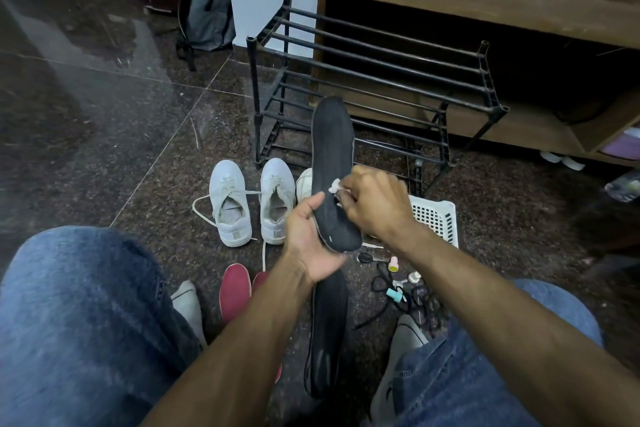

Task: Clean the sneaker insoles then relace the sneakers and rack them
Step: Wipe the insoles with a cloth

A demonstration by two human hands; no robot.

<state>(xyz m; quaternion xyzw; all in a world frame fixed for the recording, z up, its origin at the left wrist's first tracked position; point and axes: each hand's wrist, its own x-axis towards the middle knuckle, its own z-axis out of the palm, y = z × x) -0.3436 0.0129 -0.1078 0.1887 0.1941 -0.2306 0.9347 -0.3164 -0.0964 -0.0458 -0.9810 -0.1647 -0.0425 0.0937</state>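
Nearest, a second black insole [327, 333] lies on the floor between the knees. Above it, the left hand [308, 239] grips the heel of an upright black insole [333, 163], while the right hand [375, 201] pinches a white wipe [334, 186] against it. Beyond stand two white sneakers [252, 201], then the black rack [377, 80].

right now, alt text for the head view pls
Seen from above, a seated person's left hand holds a black insole upright while the right hand rubs it with a small white wipe. White sneakers and a black shoe rack stand beyond.
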